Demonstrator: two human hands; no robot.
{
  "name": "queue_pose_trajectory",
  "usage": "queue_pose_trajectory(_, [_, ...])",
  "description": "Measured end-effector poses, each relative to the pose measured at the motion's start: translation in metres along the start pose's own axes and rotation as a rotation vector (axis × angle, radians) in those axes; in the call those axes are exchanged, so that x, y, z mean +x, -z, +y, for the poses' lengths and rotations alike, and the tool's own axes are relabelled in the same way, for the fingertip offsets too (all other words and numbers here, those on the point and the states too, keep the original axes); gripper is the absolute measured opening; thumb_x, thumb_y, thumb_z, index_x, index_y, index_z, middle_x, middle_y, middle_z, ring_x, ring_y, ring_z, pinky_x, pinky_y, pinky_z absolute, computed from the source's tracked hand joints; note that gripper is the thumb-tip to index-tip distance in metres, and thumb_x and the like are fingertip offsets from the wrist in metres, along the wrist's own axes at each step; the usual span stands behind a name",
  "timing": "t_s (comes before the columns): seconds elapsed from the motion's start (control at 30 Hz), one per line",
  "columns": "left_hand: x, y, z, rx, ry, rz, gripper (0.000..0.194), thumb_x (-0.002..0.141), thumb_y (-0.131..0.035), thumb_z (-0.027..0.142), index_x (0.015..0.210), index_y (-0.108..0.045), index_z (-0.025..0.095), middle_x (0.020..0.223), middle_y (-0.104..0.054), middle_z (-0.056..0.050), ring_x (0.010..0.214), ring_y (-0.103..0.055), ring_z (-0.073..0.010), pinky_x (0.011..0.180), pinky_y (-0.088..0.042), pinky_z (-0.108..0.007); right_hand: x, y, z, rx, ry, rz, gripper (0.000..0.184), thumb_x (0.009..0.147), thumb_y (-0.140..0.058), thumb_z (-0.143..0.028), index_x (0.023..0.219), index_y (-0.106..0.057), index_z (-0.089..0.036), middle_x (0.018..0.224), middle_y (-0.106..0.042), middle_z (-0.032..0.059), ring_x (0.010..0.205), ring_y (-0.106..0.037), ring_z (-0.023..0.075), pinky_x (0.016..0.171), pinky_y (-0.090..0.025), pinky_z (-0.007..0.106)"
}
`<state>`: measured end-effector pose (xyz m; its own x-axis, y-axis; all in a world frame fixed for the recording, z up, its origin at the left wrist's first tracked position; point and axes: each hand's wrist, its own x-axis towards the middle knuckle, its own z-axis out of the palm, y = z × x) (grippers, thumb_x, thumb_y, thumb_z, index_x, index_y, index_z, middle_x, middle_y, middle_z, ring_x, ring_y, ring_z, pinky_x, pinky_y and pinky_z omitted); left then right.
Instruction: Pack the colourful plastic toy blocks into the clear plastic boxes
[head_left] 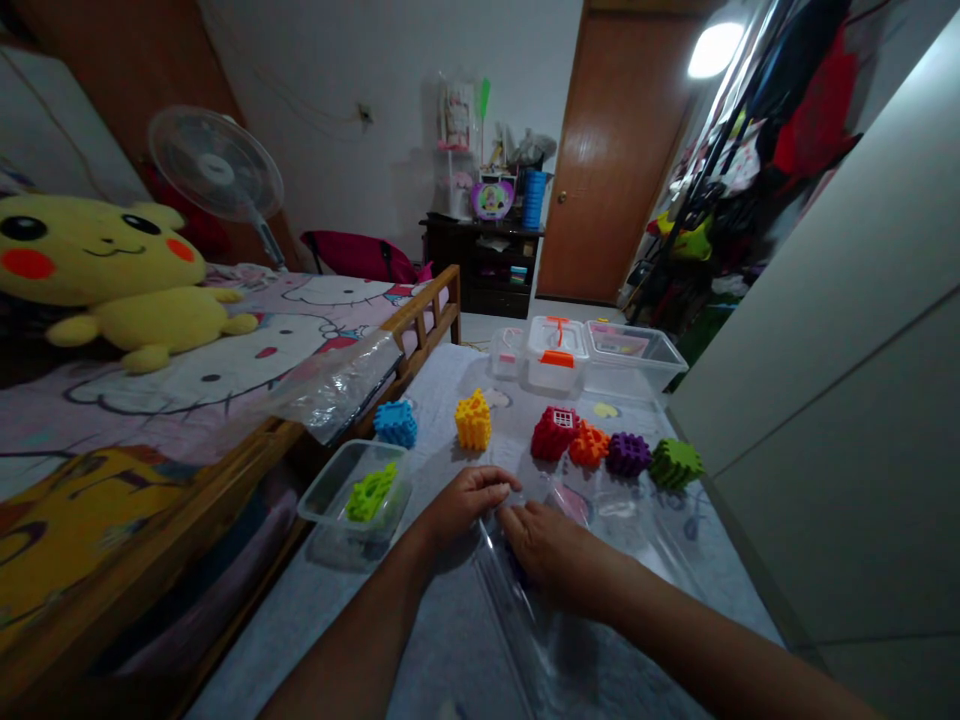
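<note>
Pos. ref. = midpoint betw. your hands; 12 o'clk = away from you. Your L hand [476, 497] is at the far end of the clear plastic [517, 640], fingers bent; your R hand [551, 550] is curled over it, fingertips near the L; cannot tell if either grips. A dark piece [517, 568] shows partly under the R, approx. 6 o'clk. Step in hand (judged): 2-hand work at the plastic's edge; next move likely calls for a steady L and careful R finger ctrl. Blocks: blue [395, 425], 10 o'clk; yellow [472, 422], 11; red [553, 435], 1; orange [589, 444] & purple [628, 455], 2; tub [328, 490] w/ lime piece [370, 494], 9.
</note>
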<state>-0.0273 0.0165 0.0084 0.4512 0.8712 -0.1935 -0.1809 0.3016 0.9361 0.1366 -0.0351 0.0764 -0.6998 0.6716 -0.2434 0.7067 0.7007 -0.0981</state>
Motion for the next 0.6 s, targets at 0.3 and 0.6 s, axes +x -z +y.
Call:
queue_pose_trajectory(0.3, [0.003, 0.005, 0.005, 0.07, -0.05, 0.003, 0.027, 0.069, -0.074, 0.034, 0.087, -0.074, 0.012, 0.075, -0.062, -0.003, 0.067, -0.05, -0.013, 0.064, -0.035, -0.025, 0.01, -0.007, 0.002, -0.056, -0.018, 0.135, 0.028, 0.096, -0.041, -0.009, 0.12, -0.056, -0.007, 0.111, -0.067, 0.0151, 0.1, -0.063, 0.0285, 0.088, -0.052, 0.043])
queue_pose_trajectory(0.6, [0.005, 0.008, 0.003, 0.158, -0.111, 0.019, 0.025, 0.07, -0.072, 0.033, 0.086, -0.076, 0.014, 0.072, -0.061, -0.002, 0.066, -0.047, -0.0133, 0.065, -0.034, -0.025, -0.003, -0.001, 0.003, 0.087, -0.046, 0.111, 0.048, 0.085, -0.065, -0.014, 0.13, -0.052, -0.003, 0.12, -0.064, 0.0187, 0.11, -0.06, 0.0303, 0.097, -0.05, 0.043])
